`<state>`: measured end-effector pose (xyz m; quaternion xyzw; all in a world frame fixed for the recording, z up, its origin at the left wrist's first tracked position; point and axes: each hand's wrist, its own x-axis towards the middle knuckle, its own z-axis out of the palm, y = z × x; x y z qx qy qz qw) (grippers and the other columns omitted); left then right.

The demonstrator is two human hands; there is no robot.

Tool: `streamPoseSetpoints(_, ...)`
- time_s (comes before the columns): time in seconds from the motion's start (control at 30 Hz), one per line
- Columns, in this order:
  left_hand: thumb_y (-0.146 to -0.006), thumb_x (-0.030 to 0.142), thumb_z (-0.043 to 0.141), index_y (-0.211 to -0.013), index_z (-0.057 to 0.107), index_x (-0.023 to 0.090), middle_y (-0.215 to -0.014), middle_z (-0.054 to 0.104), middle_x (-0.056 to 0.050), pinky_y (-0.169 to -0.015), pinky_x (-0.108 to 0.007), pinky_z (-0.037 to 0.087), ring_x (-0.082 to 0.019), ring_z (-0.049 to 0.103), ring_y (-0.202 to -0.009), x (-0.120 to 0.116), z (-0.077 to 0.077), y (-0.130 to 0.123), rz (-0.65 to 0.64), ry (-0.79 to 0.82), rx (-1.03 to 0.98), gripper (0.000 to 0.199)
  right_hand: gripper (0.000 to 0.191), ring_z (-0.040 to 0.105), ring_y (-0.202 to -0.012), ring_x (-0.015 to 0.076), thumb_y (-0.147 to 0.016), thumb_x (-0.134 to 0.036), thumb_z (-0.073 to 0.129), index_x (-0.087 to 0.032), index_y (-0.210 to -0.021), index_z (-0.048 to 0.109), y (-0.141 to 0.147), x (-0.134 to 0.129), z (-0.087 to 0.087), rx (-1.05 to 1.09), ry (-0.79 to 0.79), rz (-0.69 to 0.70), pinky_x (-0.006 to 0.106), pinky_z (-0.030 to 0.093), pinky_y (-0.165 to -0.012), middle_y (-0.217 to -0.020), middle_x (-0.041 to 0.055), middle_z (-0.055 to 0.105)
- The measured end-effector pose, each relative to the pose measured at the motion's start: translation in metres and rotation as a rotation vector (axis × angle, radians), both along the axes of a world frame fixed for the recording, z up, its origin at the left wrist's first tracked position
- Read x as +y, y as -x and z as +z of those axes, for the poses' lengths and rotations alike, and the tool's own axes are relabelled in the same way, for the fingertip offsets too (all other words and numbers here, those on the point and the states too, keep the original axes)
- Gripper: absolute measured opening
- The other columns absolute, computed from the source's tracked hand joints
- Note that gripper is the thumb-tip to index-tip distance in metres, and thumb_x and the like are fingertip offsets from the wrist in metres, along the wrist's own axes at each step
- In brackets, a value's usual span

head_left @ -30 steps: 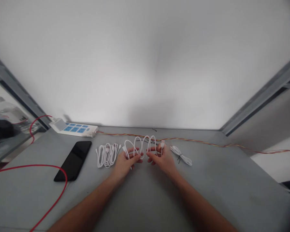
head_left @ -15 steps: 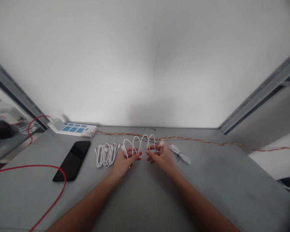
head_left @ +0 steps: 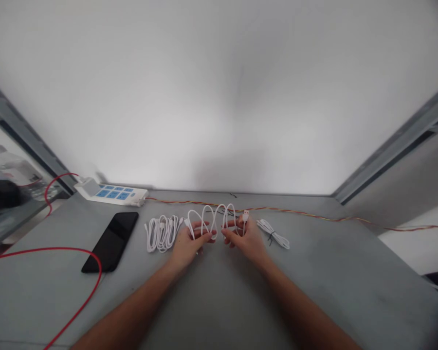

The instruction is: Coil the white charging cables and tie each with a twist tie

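A white USB cable (head_left: 207, 209) stretches in loose loops between my two hands, just above the grey table. My left hand (head_left: 187, 244) is closed on its left-hand loops, thumb pressed against the fingers. At the other end, my right hand (head_left: 248, 239) pinches the right-hand loops, and the USB plug (head_left: 246, 215) sticks up beside its fingers. Several coiled white cables (head_left: 162, 233) lie just left of my left hand. To the right of my right hand rests a white cable bundle (head_left: 273, 234) bound with a black tie (head_left: 271, 237).
A black phone (head_left: 111, 241) lies on the table (head_left: 332, 291) at left, with a red cable (head_left: 89, 291) crossing its lower end. Behind it is a white power strip (head_left: 133, 197) with blue sockets. A twisted red-yellow wire (head_left: 299, 211) runs along the back, below the white wall (head_left: 219, 97).
The view has shifted very slightly, so everything sits a few pixels to the right. Both hands keep their hold on the looped cable, with no clear movement otherwise.
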<state>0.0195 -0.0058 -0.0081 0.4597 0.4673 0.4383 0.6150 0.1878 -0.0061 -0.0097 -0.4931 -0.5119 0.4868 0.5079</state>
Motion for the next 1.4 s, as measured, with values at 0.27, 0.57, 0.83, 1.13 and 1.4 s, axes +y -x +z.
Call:
streamPoseSetpoints(0.27,-0.079,0.045,0.056,-0.115,0.053,0.015,-0.079,0.065,-0.004,-0.049,-0.024,0.042,-0.015,0.060,-0.062,-0.005,-0.007,-0.004,-0.127,-0.072,0.168,0.047,0.038,0.050,-0.043,0.0104,-0.086,-0.050,0.040,-0.023,-0.111,0.035,0.004,-0.002,-0.007,-0.061,0.000,0.147,0.023,0.036,-0.037,-0.081,0.0025,0.061)
streamPoseSetpoints(0.57,-0.090,0.045,0.035,-0.114,0.056,0.017,-0.104,0.063,-0.007,-0.091,-0.034,0.041,-0.021,0.055,-0.100,-0.010,-0.002,-0.001,-0.108,-0.414,0.335,0.042,0.037,0.055,-0.065,0.0148,-0.090,-0.048,0.035,-0.019,-0.093,0.057,0.012,-0.011,-0.002,-0.126,-0.053,0.373,0.025,0.045,-0.052,-0.074,0.0020,0.058)
streamPoseSetpoints(0.83,-0.087,0.044,0.044,-0.123,0.044,0.017,-0.105,0.062,-0.008,-0.092,-0.035,0.041,-0.020,0.056,-0.100,-0.015,-0.006,-0.006,-0.204,-0.399,0.331,0.045,0.024,0.052,-0.078,0.0158,-0.088,-0.026,0.044,-0.018,-0.077,0.063,0.012,-0.013,-0.002,-0.438,-0.342,0.372,0.029,0.041,-0.074,-0.080,0.0033,0.058)
streamPoseSetpoints(1.13,-0.090,0.049,0.030,-0.132,0.039,0.017,-0.077,0.061,-0.002,-0.066,-0.030,0.044,-0.016,0.055,-0.066,-0.017,0.000,0.004,-0.110,-0.401,0.551,0.054,0.015,0.044,-0.055,0.0090,-0.076,-0.028,0.063,-0.016,-0.084,0.058,0.014,-0.020,0.005,-0.221,-0.036,0.600,0.021,0.034,-0.051,-0.062,-0.0046,0.050)
streamPoseSetpoints(1.4,-0.089,0.055,0.021,-0.143,0.019,0.015,-0.097,0.065,-0.011,-0.082,-0.036,0.042,-0.022,0.060,-0.084,-0.026,0.004,0.003,-0.272,-0.398,0.390,0.067,0.030,0.045,-0.049,0.0083,-0.078,-0.041,0.061,-0.019,-0.095,0.051,0.018,-0.023,0.004,-0.073,0.061,0.537,0.020,0.034,-0.045,-0.060,-0.0058,0.050)
